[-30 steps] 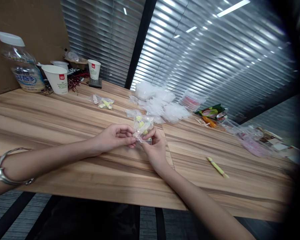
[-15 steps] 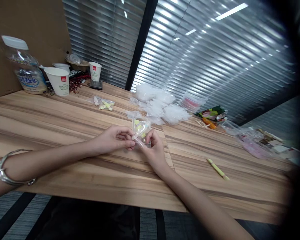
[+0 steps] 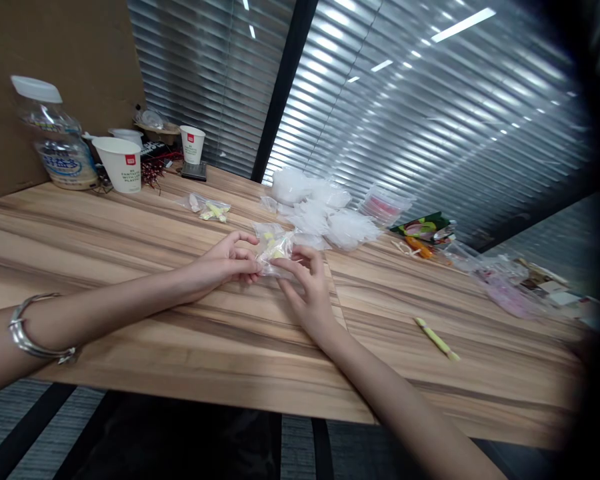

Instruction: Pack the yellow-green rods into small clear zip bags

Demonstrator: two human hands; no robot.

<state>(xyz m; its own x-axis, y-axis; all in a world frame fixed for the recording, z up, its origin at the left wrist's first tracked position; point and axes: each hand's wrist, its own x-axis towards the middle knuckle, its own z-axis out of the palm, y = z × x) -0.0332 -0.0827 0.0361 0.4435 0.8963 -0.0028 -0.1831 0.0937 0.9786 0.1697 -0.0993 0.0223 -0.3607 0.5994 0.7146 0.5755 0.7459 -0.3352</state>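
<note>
Between my hands is a small clear plastic bag (image 3: 273, 241) with yellow-green pieces inside. My left hand (image 3: 227, 260) pinches its lower left edge between thumb and fingers. My right hand (image 3: 311, 288) has its fingers closed on the bag's right side, and part of the bag is hidden behind them. Farther back on the left lies another clear bag (image 3: 213, 209) holding pale and yellow-green pieces. A slim yellow-green stick (image 3: 436, 339), seemingly wrapped, rests on the wood table (image 3: 260, 360) to the right of my right forearm.
Piles of clear plastic bags (image 3: 325, 213) lie beyond my hands. At the back left stand a plastic bottle (image 3: 63, 150), a paper cup (image 3: 120, 167) and another paper cup (image 3: 193, 145) on a dark flat box (image 3: 194, 171). Packets and an orange item (image 3: 419, 248) sit at the right rear.
The bag has moved slightly left and away from me and looks more spread out. My right hand's fingers have shifted over its front. My left hand has moved slightly left.
</note>
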